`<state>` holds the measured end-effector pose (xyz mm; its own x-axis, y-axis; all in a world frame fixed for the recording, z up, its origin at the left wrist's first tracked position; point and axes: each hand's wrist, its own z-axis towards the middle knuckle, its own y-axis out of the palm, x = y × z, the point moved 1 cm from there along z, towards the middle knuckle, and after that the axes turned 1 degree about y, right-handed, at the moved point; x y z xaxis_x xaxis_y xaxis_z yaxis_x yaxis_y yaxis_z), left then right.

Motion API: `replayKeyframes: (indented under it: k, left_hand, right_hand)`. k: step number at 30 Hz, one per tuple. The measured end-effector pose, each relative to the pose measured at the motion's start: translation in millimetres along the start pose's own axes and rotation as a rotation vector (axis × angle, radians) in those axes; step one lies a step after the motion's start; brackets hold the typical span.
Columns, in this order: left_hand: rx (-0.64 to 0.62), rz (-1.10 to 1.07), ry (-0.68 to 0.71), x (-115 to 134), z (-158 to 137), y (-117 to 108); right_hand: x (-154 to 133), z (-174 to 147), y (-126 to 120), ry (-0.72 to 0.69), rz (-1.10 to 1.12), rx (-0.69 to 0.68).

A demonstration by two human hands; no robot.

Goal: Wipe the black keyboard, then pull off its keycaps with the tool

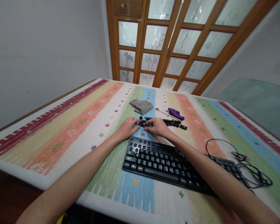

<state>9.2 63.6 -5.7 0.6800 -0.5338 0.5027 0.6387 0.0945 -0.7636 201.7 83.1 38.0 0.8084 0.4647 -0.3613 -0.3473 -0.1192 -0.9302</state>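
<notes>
A black keyboard (151,160) lies in front of me, its upper rows showing bare sockets where keycaps are off. Beyond it, loose black keycaps (174,122) are spread in a band across the tablecloth. At the left end of that band, my left hand (127,128) has thumb and forefinger curled round a small keycap. Facing it, my right hand (159,127) pinches at a keycap among the same pieces, fingers bent. The fingertips are close together, and which exact keycap each one grips is too small to make out.
A grey cloth (142,106) lies behind the keycaps. To its right are a thin stick-like brush (164,112) and a purple cloth (175,114). The keyboard's black cable (252,169) is coiled at the right. A striped tablecloth (79,133) covers the table.
</notes>
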Motion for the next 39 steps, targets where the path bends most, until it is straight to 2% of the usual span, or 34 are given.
replayKeyframes:
  k: [10, 16, 21, 30, 39]
  left_hand:
    - [-0.005, 0.019, 0.005, 0, 1, 1]
    - [-0.009, 0.056, 0.0, -1, 1, 3]
    - [-0.008, 0.072, 0.019, -3, 2, 4]
    - [-0.004, 0.091, 0.05, -3, 0, 3]
    - [0.003, 0.084, 0.078, -5, -3, 2]
  right_hand:
    - [-3, -2, -11, 0.02, -0.093, -0.016]
    - [-6, -1, -5, 0.033, -0.11, 0.004]
    - [-6, -1, 2, 0.007, -0.119, 0.008]
    - [-3, 5, -11, -0.071, -0.152, -0.032]
    - [-1, 8, -7, -0.124, -0.136, -0.041]
